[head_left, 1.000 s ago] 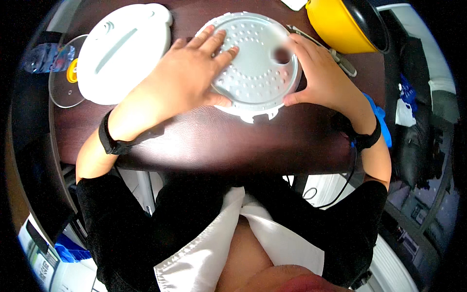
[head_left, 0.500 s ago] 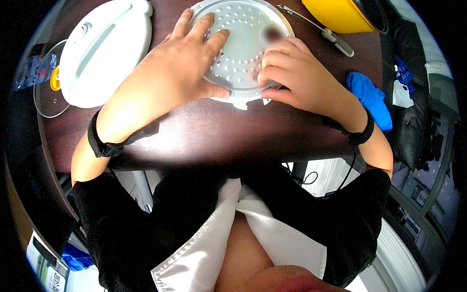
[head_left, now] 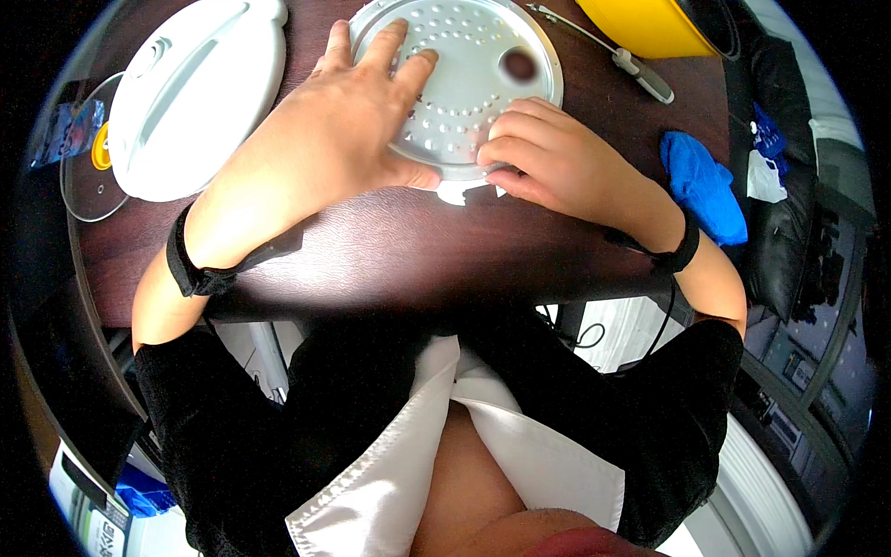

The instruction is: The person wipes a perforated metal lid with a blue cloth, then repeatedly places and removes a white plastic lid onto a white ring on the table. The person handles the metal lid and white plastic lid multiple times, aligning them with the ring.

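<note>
A round silver metal plate (head_left: 462,70) with rings of small raised dots lies at the far middle of the table. Near its right side is a dark round spot (head_left: 519,67), perhaps a hole. Spread fingers of my left hand (head_left: 348,125) rest over the plate's left part, the thumb at its near rim. My right hand (head_left: 561,158) has its fingers curled, with thumb and fingertips closed on the plate's near right rim. White tabs (head_left: 455,192) stick out beneath the near edge. What the plate sits on is mostly hidden.
Left of my hands lies a white oval lid-like piece (head_left: 200,102), partly over a clear round lid (head_left: 96,200). A grey-handled tool (head_left: 642,76) with a thin shaft, a yellow bowl-like container (head_left: 640,28) and a blue cloth (head_left: 703,186) are on the right.
My right hand has slid left and nearer along the plate's rim, uncovering the dark round spot. My left hand stays nearly where it was.
</note>
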{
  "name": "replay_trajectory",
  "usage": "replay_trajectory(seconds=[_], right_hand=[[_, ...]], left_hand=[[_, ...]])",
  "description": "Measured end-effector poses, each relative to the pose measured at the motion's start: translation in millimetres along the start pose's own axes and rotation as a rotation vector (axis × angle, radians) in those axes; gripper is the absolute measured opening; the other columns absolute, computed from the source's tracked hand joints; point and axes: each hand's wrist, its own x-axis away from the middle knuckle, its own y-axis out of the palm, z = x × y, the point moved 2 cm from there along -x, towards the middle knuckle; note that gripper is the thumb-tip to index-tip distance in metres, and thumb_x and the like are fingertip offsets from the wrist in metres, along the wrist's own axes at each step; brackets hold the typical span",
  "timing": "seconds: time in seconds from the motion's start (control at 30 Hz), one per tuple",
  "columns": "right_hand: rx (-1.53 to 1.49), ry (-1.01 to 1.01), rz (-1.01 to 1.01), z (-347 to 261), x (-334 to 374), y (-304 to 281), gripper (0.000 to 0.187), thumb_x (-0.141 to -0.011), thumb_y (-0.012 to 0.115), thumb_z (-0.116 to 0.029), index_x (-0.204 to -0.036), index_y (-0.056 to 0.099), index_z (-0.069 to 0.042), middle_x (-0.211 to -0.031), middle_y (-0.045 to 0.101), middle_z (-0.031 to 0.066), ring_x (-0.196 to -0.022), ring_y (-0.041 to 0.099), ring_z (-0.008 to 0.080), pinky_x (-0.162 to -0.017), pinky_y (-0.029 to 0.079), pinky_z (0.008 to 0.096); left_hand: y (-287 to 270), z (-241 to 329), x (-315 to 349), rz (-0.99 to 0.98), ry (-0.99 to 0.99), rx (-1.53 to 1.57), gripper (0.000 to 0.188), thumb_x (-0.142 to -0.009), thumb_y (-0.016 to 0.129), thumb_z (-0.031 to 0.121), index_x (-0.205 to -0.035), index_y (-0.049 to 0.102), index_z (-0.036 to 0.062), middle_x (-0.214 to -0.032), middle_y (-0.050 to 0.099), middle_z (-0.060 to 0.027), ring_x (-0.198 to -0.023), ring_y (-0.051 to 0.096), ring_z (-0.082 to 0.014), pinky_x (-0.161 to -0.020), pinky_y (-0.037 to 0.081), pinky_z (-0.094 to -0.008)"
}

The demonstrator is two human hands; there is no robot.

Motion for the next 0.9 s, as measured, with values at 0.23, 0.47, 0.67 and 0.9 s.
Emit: replay_trajectory(seconds=[0.23,0.47,0.67,0.9], right_hand=[[0.029,0.005,-0.003,-6.5,-0.1,3.1,0.019,-0.077,0.070,-0.013,-0.091,0.059,-0.006,-0.095,0.058,0.0087,-0.095,0.056,0.0282,-0.087,0.047,0.0387],[-0.071,0.041,-0.041,-6.2,-3.9,1.4,0.012,-0.082,0.064,-0.014,-0.085,0.057,-0.005,-0.091,0.056,0.0091,-0.092,0.054,0.0286,-0.085,0.045,0.0393],[0.002,0.036,0.000,-9.8,-5.7,3.8,0.012,-0.082,0.064,-0.016,-0.082,0.057,-0.006,-0.090,0.056,0.0080,-0.091,0.054,0.0278,-0.083,0.043,0.0399],[0.020,0.048,-0.085,1.2,-12.6,-12.2,0.017,-0.081,0.067,-0.024,-0.086,0.062,-0.009,-0.089,0.058,0.0069,-0.093,0.056,0.0268,-0.083,0.044,0.0401]], left_hand=[[-0.8,-0.4,1.9,-0.013,0.019,0.009,0.094,-0.066,0.085,0.040,-0.141,0.041,0.0049,-0.145,0.037,-0.0260,-0.119,0.047,-0.0556,-0.098,0.051,-0.0471],[-12.8,6.7,1.6,-0.034,0.023,0.083,0.093,-0.062,0.085,0.034,-0.140,0.041,0.0094,-0.147,0.036,-0.0215,-0.118,0.047,-0.0488,-0.100,0.046,-0.0492],[-3.1,1.1,-0.2,-0.056,-0.034,0.021,0.090,-0.063,0.084,0.039,-0.139,0.044,0.0119,-0.145,0.038,-0.0207,-0.118,0.048,-0.0490,-0.099,0.046,-0.0484],[-9.0,2.5,-3.7,-0.044,-0.024,-0.089,0.091,-0.064,0.080,0.054,-0.137,0.047,0.0120,-0.145,0.040,-0.0224,-0.141,0.027,-0.0422,-0.110,0.030,-0.0594]])
